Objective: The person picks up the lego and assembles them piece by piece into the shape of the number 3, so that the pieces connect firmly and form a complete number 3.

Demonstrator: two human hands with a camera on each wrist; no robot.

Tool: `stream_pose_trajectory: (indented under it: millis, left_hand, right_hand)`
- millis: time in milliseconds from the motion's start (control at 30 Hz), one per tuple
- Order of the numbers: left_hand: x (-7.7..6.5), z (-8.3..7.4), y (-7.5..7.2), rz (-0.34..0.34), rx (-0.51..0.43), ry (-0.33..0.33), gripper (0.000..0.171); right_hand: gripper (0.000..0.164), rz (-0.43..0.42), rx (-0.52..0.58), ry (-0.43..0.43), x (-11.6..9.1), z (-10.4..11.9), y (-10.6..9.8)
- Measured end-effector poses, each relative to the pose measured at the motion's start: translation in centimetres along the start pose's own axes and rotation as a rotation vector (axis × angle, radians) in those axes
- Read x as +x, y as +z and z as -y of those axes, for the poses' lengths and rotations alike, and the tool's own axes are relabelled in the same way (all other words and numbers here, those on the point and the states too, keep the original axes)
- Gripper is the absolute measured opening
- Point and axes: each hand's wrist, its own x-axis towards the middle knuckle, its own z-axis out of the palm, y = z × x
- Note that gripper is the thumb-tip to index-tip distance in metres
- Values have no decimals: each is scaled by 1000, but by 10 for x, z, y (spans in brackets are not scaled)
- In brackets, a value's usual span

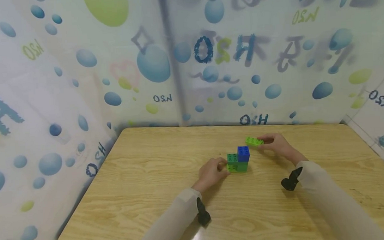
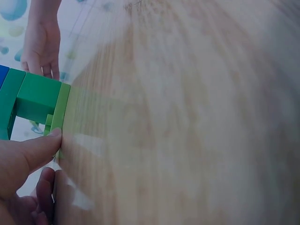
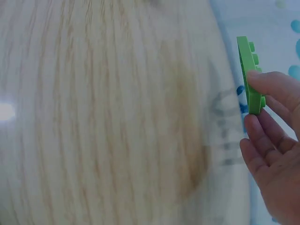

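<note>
A small stack of toy building bricks stands on the table, with a light green flat brick (image 1: 231,168) at its bottom, green bricks (image 1: 242,166) above that and a blue brick (image 1: 243,154) on top. From the left side my left hand (image 1: 210,171) holds the stack low down; in the left wrist view its thumb (image 2: 52,136) presses the bottom light green brick. Farther back and right, my right hand (image 1: 275,145) pinches a second light green flat brick (image 1: 253,141) by one end. In the right wrist view its studs face right.
The wooden table (image 1: 149,164) carries the stack. A printed curtain (image 1: 184,81) with blue and green drops hangs right behind the table's back edge and along its left side. Black wrist devices (image 1: 203,213) sit on both sleeves.
</note>
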Motion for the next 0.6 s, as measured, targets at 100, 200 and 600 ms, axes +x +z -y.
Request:
stream_pose_trajectory:
  millis: [100,200,600]
  left_hand:
    - [0,0,1,2,0,-6,37]
    - [0,-1,1,1,5,-13,37]
    - [0,-3,1,0,9,-12,37]
  right_hand:
    - [47,7,5,-15,-3,7,-1]
    - [49,22,16,-26,-5,14,-2]
    - [48,38,-9,-137,-19,44,-8]
